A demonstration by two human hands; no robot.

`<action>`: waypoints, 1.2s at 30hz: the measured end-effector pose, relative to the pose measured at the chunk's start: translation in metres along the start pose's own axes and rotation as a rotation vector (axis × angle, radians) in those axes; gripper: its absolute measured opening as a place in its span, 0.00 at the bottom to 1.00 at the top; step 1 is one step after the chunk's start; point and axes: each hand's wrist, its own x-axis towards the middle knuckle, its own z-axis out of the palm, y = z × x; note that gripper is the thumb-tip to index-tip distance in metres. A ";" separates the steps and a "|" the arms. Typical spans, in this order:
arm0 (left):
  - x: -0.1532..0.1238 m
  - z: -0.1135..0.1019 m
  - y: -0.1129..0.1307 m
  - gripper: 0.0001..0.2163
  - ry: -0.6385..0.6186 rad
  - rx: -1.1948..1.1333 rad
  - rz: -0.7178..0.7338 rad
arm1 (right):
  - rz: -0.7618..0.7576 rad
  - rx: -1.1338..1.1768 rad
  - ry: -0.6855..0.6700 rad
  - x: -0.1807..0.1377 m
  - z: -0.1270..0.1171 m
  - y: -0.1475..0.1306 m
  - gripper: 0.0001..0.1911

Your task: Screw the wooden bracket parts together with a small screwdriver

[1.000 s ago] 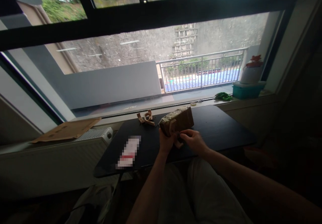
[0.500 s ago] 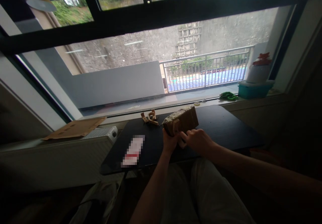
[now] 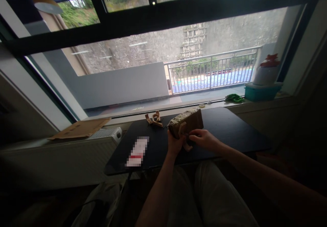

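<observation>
A brown wrapped block [image 3: 187,122] with a shiny plastic top is held up over the black table [image 3: 230,131]. My left hand [image 3: 174,144] is wrapped round its near left end. A pale wooden piece [image 3: 184,136] hangs at the block's front, and my right hand [image 3: 203,139] pinches at its lower part. A few more wooden pieces [image 3: 154,119] lie at the table's far edge, left of the block.
A white and red slip [image 3: 137,151] lies on the table's left part. Flat cardboard [image 3: 81,128] rests on the radiator beside a window sill. A teal box [image 3: 262,91] and a green object [image 3: 235,98] sit on the sill at right.
My right hand has shifted slightly on the wooden piece, first closing in toward the block and then drawing back a little. The block stays in my left hand.
</observation>
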 end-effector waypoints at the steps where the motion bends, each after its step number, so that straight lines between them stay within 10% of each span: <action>1: 0.000 0.000 -0.001 0.24 0.000 -0.001 -0.003 | -0.026 -0.039 -0.002 -0.001 -0.005 -0.003 0.19; 9: 0.001 0.000 -0.007 0.23 0.018 -0.022 -0.005 | -0.168 -0.209 -0.062 -0.015 -0.006 -0.019 0.14; 19: 0.001 0.003 -0.001 0.25 0.056 -0.035 -0.039 | 0.083 0.096 0.165 -0.004 0.029 0.001 0.21; 30: -0.003 0.004 0.008 0.24 0.088 -0.015 -0.112 | -0.345 -0.367 -0.003 -0.017 -0.011 -0.024 0.15; 36: -0.001 0.001 0.014 0.14 -0.011 0.030 -0.210 | -0.283 -0.419 -0.008 0.012 -0.025 -0.026 0.14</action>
